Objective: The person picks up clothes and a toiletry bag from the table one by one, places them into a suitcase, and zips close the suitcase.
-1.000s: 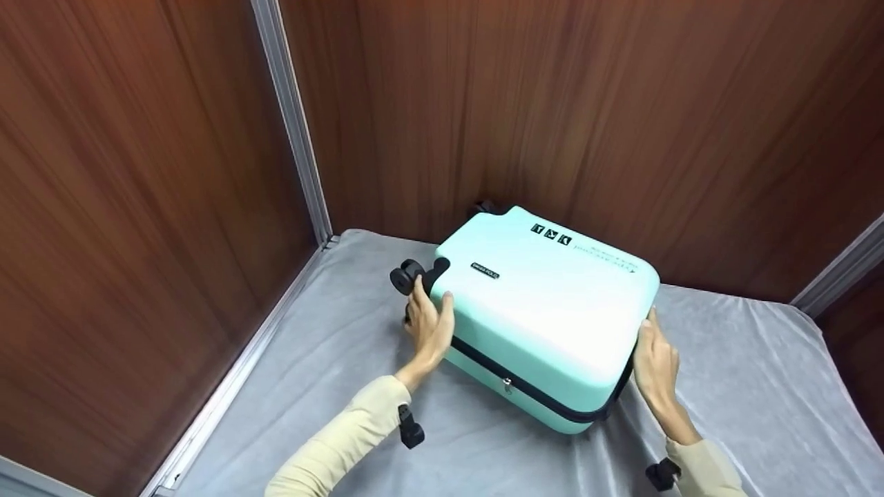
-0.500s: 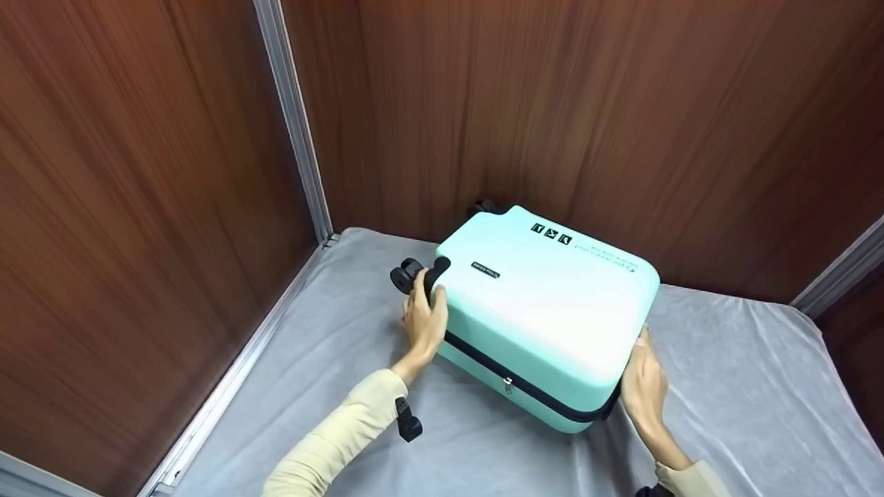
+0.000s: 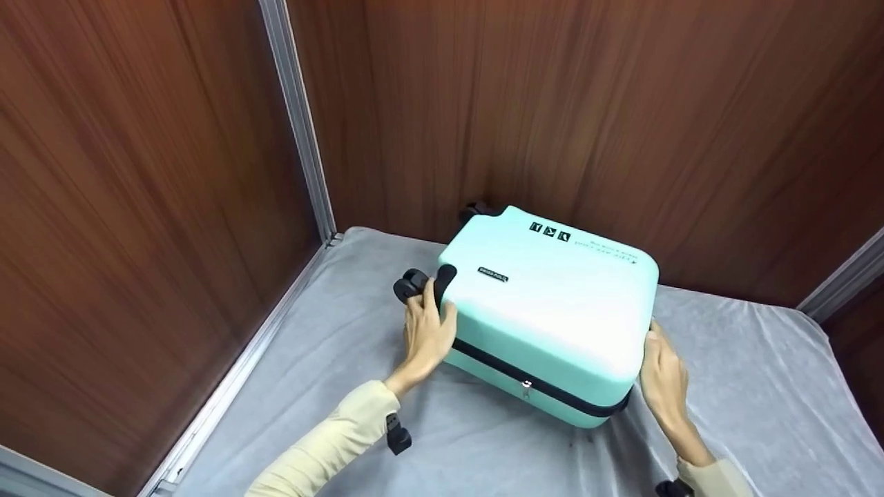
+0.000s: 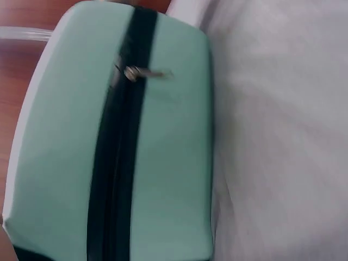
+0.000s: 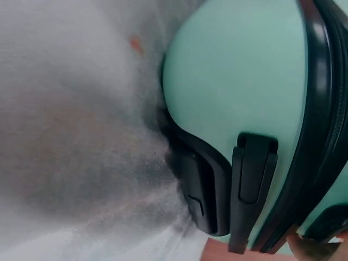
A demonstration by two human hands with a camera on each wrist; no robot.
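A mint-green suitcase [image 3: 552, 290] lies flat on its broad side in the head view, turned at an angle. My left hand [image 3: 427, 338] grips its left near corner, fingers by a black wheel [image 3: 411, 284] and thumb against the long side. At the opposite end, my right hand [image 3: 664, 376] holds the edge; part of its fingers is hidden behind the shell. A zipper pull [image 4: 142, 73] hangs from the dark zipper band [image 4: 117, 163], which looks closed. In the right wrist view, a black handle [image 5: 201, 190] and a black strip [image 5: 253, 185] show on the end, with fingertips [image 5: 304, 247] at the lower right.
Grey cloth [image 3: 331, 331] covers the surface below the suitcase. Brown wood-grain panels [image 3: 442, 103] rise behind and at the left, joined by a metal corner post [image 3: 298, 117]. The far wheel [image 3: 474, 211] stands close to the back panel. A small orange spot [image 5: 136, 44] marks the cloth.
The suitcase has turned slightly, its near right corner shifting right. My right hand slid down its end, then moved back up and right; my left hand stays at the wheel corner.
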